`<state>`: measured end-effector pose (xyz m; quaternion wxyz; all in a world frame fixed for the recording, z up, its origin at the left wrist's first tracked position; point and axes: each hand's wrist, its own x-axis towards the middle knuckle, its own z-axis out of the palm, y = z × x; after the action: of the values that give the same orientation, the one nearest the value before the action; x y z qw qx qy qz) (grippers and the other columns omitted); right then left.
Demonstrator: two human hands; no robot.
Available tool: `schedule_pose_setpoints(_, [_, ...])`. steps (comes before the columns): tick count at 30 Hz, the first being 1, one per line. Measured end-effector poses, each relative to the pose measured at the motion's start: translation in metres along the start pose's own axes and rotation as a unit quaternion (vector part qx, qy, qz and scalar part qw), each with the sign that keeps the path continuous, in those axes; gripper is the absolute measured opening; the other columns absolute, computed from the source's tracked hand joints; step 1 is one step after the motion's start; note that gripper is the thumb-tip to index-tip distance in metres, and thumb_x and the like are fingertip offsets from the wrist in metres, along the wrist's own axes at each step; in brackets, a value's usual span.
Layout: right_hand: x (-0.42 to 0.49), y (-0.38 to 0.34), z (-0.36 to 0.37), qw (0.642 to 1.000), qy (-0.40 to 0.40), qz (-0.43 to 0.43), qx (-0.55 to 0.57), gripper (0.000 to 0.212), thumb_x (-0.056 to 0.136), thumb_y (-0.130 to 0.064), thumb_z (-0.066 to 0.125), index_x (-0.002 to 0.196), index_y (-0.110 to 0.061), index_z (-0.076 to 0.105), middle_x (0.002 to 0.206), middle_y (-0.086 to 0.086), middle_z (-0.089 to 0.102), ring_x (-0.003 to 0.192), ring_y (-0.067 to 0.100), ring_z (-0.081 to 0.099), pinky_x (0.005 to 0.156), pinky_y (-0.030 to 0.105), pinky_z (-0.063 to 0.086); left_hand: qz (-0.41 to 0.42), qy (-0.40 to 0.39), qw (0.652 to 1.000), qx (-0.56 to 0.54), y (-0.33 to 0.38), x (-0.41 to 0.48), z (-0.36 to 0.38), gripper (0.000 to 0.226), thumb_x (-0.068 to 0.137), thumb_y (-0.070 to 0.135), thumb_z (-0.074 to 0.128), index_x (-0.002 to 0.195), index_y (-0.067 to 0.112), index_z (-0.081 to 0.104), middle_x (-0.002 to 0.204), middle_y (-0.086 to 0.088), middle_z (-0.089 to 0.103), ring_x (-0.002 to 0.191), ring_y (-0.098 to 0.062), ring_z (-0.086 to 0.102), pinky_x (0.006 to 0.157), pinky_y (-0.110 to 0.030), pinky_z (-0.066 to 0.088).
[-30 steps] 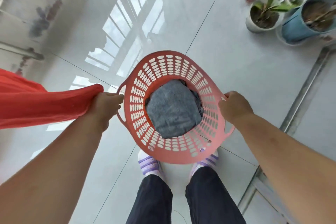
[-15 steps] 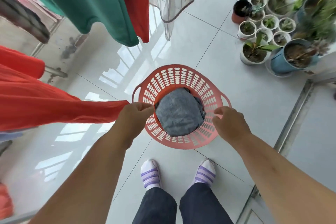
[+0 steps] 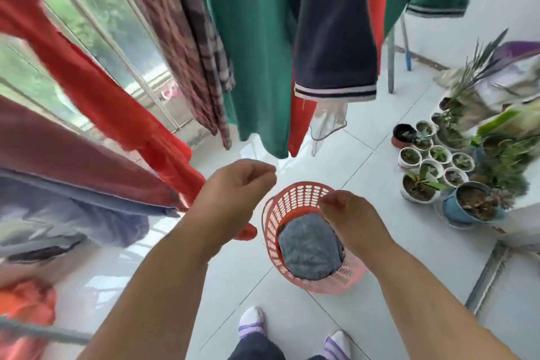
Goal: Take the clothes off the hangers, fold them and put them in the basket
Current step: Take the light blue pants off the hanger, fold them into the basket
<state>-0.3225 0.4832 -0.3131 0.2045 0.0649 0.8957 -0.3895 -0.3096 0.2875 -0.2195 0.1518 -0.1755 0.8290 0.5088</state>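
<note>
Hovering: left hand [image 3: 233,193] and right hand [image 3: 347,219], each grip loosely curled, holding nothing. Red basket [image 3: 292,199] with folded grey garment [image 3: 309,251] below grips. Green shirt [image 3: 251,67] hangs ahead. Risk: snagging neighbouring clothes.

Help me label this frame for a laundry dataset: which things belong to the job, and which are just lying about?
Part of the job:
- red basket on the floor
- folded grey garment inside it
- hanging green garment
- hanging navy garment
- hanging red garment

Just there:
- potted plants
- blue pot
</note>
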Motion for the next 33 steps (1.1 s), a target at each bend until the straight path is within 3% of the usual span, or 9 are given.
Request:
schedule_pose_setpoints(5, [-0.034,-0.077,-0.016,0.995,-0.011,-0.096,0.035,0.014,0.094,-0.032,0.056,0.083,-0.028,0.063,0.084,-0.012,0.069,0.081,0.005,0.062,0.066,0.018,0.041,0.103,0.041,0.994,0.004,0.039,-0.056,-0.047,0.019,0.092,0.035,0.063,0.109,0.030,0.070,0.103,0.016,0.071,0.098,0.003,0.064,0.081,-0.017,0.048])
schedule_pose_setpoints(7, [-0.047,-0.106,-0.021,0.990,-0.021,-0.131,0.048,0.010,0.093,-0.031,0.058,0.085,-0.030,0.064,0.084,-0.011,0.071,0.080,0.002,0.064,0.065,0.014,0.043,0.127,0.054,0.990,0.003,0.052,-0.076,-0.066,0.019,0.093,0.036,0.061,0.110,0.030,0.068,0.103,0.018,0.071,0.098,0.007,0.062,0.081,-0.014,0.045])
schedule_pose_setpoints(10, [-0.066,-0.141,-0.029,0.981,-0.022,-0.186,0.048,0.009,0.093,-0.028,0.059,0.088,-0.031,0.066,0.085,-0.013,0.071,0.083,0.003,0.066,0.079,0.025,0.053,0.169,0.074,0.983,0.012,0.067,-0.104,-0.089,0.021,0.094,0.035,0.060,0.113,0.030,0.067,0.106,0.018,0.070,0.100,0.006,0.062,0.086,-0.017,0.047])
schedule_pose_setpoints(14, [-0.090,-0.181,-0.038,0.967,-0.025,-0.251,0.046,0.009,0.092,-0.033,0.060,0.085,-0.033,0.065,0.079,-0.018,0.070,0.079,0.001,0.065,0.079,0.031,0.057,0.225,0.098,0.969,0.022,0.082,-0.139,-0.117,0.022,0.094,0.031,0.060,0.114,0.027,0.067,0.104,0.016,0.071,0.098,0.005,0.064,0.087,-0.015,0.051])
schedule_pose_setpoints(21, [-0.137,-0.247,-0.029,0.931,-0.115,-0.347,0.021,0.012,0.092,-0.034,0.062,0.087,-0.028,0.072,0.080,-0.016,0.073,0.077,0.003,0.068,0.078,0.034,0.057,0.221,0.265,0.936,-0.068,0.076,-0.169,-0.182,0.011,0.092,0.024,0.063,0.099,0.027,0.070,0.093,0.008,0.074,0.090,-0.008,0.069,0.086,-0.035,0.057])
schedule_pose_setpoints(25, [-0.156,-0.268,-0.017,0.912,-0.155,-0.379,0.007,0.013,0.094,-0.032,0.060,0.092,-0.027,0.072,0.082,-0.011,0.073,0.077,0.007,0.069,0.076,0.035,0.059,0.238,0.386,0.877,-0.161,0.055,-0.183,-0.209,0.015,0.093,0.013,0.061,0.095,0.025,0.070,0.090,0.004,0.074,0.088,-0.014,0.070,0.078,-0.033,0.059])
schedule_pose_setpoints(27, [-0.158,-0.276,-0.008,0.910,-0.151,-0.386,-0.007,0.014,0.094,-0.032,0.060,0.102,-0.028,0.071,0.085,-0.012,0.073,0.081,0.004,0.069,0.076,0.030,0.059,0.230,0.459,0.847,-0.139,0.046,-0.184,-0.219,0.016,0.092,0.017,0.064,0.105,0.025,0.067,0.099,0.007,0.071,0.095,-0.013,0.067,0.085,-0.033,0.056])
schedule_pose_setpoints(30, [-0.154,-0.290,0.011,0.909,-0.132,-0.392,-0.054,0.029,0.095,-0.037,0.058,0.123,-0.030,0.061,0.109,-0.015,0.069,0.097,0.002,0.065,0.088,0.028,0.056,0.162,0.449,0.877,-0.052,0.041,-0.178,-0.230,0.052,0.090,0.031,0.067,0.136,0.021,0.046,0.126,0.007,0.057,0.115,-0.012,0.055,0.097,-0.031,0.045])
schedule_pose_setpoints(33, [-0.145,-0.307,0.033,0.905,-0.116,-0.398,-0.091,0.039,0.095,-0.036,0.056,0.133,-0.029,0.052,0.127,-0.013,0.060,0.114,0.007,0.059,0.098,0.025,0.046,0.138,0.319,0.929,-0.129,0.044,-0.170,-0.229,0.056,0.093,0.028,0.063,0.142,0.017,0.039,0.106,0.006,0.070,0.099,-0.014,0.068,0.093,-0.036,0.050])
